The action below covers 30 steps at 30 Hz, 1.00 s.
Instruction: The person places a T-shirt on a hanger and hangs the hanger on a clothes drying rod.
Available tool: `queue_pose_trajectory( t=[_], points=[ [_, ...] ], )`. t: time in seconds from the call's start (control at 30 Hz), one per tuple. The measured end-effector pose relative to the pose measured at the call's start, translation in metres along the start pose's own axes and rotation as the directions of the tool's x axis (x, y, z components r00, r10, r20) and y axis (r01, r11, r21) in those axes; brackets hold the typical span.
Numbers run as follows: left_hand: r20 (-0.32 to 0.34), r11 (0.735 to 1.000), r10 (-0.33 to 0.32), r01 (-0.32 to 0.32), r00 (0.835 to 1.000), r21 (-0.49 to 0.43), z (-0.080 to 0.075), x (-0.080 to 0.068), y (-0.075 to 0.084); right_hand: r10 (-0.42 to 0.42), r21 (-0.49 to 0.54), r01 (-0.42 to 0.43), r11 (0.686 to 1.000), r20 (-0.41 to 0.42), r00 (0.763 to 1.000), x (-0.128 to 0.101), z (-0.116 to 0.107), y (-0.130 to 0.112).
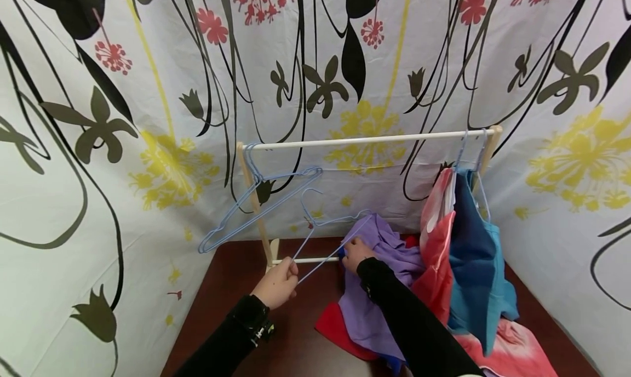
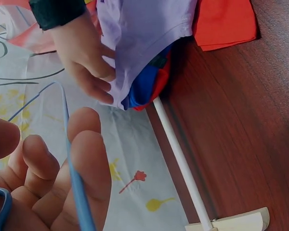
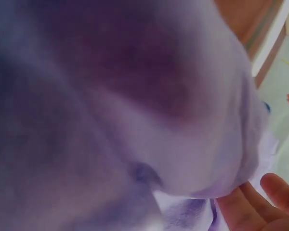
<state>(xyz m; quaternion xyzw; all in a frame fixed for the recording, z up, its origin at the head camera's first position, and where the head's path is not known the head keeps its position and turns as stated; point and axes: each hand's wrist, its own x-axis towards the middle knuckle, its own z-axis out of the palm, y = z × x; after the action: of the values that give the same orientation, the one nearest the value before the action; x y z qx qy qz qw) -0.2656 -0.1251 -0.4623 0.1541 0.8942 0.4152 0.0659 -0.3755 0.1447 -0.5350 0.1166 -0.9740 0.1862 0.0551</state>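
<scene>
My left hand (image 1: 278,284) grips a light-blue wire hanger (image 2: 78,192) by its lower left part, with the hook upward. The hanger's far corner overlaps a purple garment (image 1: 382,297) heaped on the table. At that garment's upper left edge is my right hand (image 1: 357,255). In the right wrist view its fingertips touch the purple cloth, some partly under it, and the thumb stands apart from the fingers. Blue and red cloth (image 2: 143,86) shows inside the purple garment's opening in the left wrist view.
A wooden rack with a white top rail (image 1: 365,140) stands at the back. Empty blue hangers (image 1: 261,215) hang at its left end. A red-and-white garment (image 1: 436,245) and a blue garment (image 1: 470,267) hang at the right. Red cloth (image 1: 345,333) lies on the dark table (image 1: 305,338).
</scene>
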Motion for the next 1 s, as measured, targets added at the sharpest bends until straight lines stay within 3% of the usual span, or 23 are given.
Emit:
queue_pose_trajectory(
  t=[0.2,0.33,0.5,0.63,0.7,0.8,1.0],
  points=[
    [0.004,1.0,-0.008,0.008,1.0,0.006,0.002,-0.002,-0.003,0.067,-0.036,-0.064,0.997,0.093,0.993,0.002,0.009,0.003],
    [-0.005,1.0,-0.013,0.013,1.0,0.006,0.002,-0.004,-0.004,0.083,-0.048,-0.079,0.996,0.096,0.992,0.002,0.017,0.007],
    [-0.008,1.0,-0.021,0.021,1.0,-0.005,0.003,-0.004,-0.007,0.084,-0.02,-0.083,0.996,0.047,0.995,0.005,0.021,0.011],
    [-0.003,1.0,-0.023,0.023,1.0,-0.005,0.003,-0.005,-0.006,0.09,0.107,-0.08,0.991,-0.086,0.992,0.005,0.01,0.017],
    [-0.006,1.0,-0.023,0.022,1.0,-0.005,0.002,-0.006,-0.006,0.117,0.193,-0.08,0.978,-0.187,0.975,0.005,0.003,0.02],
    [-0.014,1.0,-0.011,0.011,1.0,-0.002,0.001,-0.007,-0.005,0.217,0.311,-0.122,0.943,-0.294,0.931,0.003,-0.008,0.026],
    [-0.014,1.0,-0.004,0.004,1.0,-0.003,0.001,-0.01,-0.005,0.403,0.442,-0.222,0.869,-0.372,0.836,-0.006,-0.027,0.042]
  ],
)
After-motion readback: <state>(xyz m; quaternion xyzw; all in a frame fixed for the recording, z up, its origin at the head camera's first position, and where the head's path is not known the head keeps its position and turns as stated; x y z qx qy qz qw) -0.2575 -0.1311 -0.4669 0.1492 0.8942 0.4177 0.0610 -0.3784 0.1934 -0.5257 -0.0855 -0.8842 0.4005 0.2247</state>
